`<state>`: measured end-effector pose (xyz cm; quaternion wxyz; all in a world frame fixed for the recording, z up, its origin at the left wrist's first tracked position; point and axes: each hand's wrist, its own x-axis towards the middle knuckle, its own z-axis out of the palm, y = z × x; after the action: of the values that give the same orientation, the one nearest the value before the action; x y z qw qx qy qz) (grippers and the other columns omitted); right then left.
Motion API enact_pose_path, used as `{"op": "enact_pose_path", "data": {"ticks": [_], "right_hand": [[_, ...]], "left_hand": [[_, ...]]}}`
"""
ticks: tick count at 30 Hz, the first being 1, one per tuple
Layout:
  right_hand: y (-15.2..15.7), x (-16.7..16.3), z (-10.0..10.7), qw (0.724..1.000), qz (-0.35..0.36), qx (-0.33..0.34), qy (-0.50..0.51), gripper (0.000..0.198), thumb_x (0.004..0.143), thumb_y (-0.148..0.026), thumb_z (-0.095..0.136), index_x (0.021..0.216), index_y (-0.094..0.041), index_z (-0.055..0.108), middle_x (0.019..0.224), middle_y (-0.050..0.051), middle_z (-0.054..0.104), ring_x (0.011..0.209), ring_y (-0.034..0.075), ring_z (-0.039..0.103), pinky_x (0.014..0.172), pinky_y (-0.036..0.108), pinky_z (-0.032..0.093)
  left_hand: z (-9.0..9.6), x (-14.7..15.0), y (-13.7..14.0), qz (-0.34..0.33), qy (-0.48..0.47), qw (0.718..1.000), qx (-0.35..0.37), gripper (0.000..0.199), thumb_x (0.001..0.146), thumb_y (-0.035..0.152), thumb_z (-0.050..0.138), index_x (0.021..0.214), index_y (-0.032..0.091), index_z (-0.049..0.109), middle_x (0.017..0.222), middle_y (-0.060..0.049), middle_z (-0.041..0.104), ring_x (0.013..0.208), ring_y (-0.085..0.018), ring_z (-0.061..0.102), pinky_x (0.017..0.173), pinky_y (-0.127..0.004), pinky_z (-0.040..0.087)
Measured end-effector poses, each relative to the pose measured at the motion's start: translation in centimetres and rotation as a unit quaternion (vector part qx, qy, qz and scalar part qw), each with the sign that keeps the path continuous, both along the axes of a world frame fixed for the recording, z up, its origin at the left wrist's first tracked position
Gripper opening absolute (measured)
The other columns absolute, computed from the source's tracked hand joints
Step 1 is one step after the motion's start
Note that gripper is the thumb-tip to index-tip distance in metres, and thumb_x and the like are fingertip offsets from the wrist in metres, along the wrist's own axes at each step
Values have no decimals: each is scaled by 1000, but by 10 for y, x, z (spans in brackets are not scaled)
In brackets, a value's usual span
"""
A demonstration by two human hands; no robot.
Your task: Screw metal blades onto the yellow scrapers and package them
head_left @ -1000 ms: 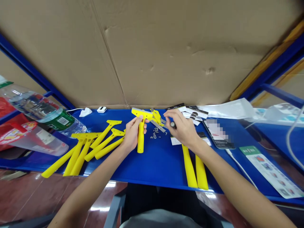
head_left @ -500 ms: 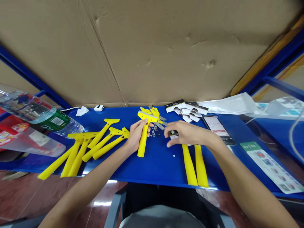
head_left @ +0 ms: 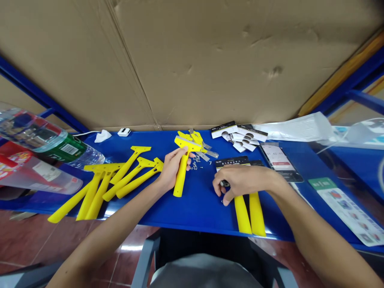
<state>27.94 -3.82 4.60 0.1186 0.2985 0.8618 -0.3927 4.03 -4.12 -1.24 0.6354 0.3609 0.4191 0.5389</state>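
Held upright in my left hand [head_left: 171, 170] is a yellow scraper [head_left: 180, 178], its wide head pointing away from me. My right hand [head_left: 244, 180] is curled round a small dark tool [head_left: 224, 183], mostly hidden by the fingers. Its thumb and fingertip come down on the table beside a tiny metal ring [head_left: 222, 201]. Beneath that hand lie two yellow scraper handles [head_left: 242, 216] with carded packaging [head_left: 231, 161] at their tops. Beyond the held scraper are small screws and nuts [head_left: 196, 163], metal blades [head_left: 211, 153] and yellow plastic pieces [head_left: 196, 138].
Several yellow scrapers [head_left: 132, 184] lie on the left of the blue table [head_left: 198, 212]. A water bottle [head_left: 69, 148] and a plastic jar [head_left: 51, 178] lean there. Printed cards [head_left: 240, 138], a phone [head_left: 279, 160] and a sticker sheet [head_left: 348, 210] are at right. Cardboard stands behind.
My right hand has moved down and slightly right, onto the spot where the tiny ring lay, uncovering the packaging behind it. The left hand keeps the scraper in nearly the same place.
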Motion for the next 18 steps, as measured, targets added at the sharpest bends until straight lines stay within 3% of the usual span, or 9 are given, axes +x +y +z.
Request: {"op": "enact_pose_path", "data": {"ticks": [6, 12, 15, 18], "right_hand": [[-4, -4, -5, 1000, 1, 9, -19, 2, 85, -23, 81, 87, -24, 81, 94, 2, 80, 90, 22, 70, 73, 29, 43], [-8, -7, -13, 993, -37, 103, 44, 7, 93, -19, 72, 89, -24, 75, 94, 4, 77, 92, 24, 72, 78, 33, 47], [-5, -12, -11, 973, -97, 169, 122, 7, 98, -20, 67, 95, -23, 72, 104, 5, 77, 96, 23, 71, 85, 34, 47], [0, -15, -10, 937, -180, 231, 192, 10, 101, -21, 63, 96, -22, 72, 103, 6, 74, 92, 22, 68, 82, 33, 46]], "left_hand": [[-2, 0, -1, -19, 6, 1000, -4, 30, 89, 41, 85, 97, 13, 74, 98, -12, 76, 65, -11, 59, 49, -21, 50], [-2, 3, -3, -61, 56, 996, -21, 32, 90, 42, 82, 94, 11, 77, 100, -17, 80, 63, -14, 65, 45, -23, 53], [-3, 4, -3, -86, 82, 993, -20, 32, 90, 42, 82, 93, 11, 78, 89, -16, 79, 59, -16, 68, 44, -24, 54], [-5, 5, -4, -112, 96, 989, -15, 31, 90, 42, 81, 93, 10, 79, 88, -16, 79, 58, -17, 69, 43, -25, 55]]}}
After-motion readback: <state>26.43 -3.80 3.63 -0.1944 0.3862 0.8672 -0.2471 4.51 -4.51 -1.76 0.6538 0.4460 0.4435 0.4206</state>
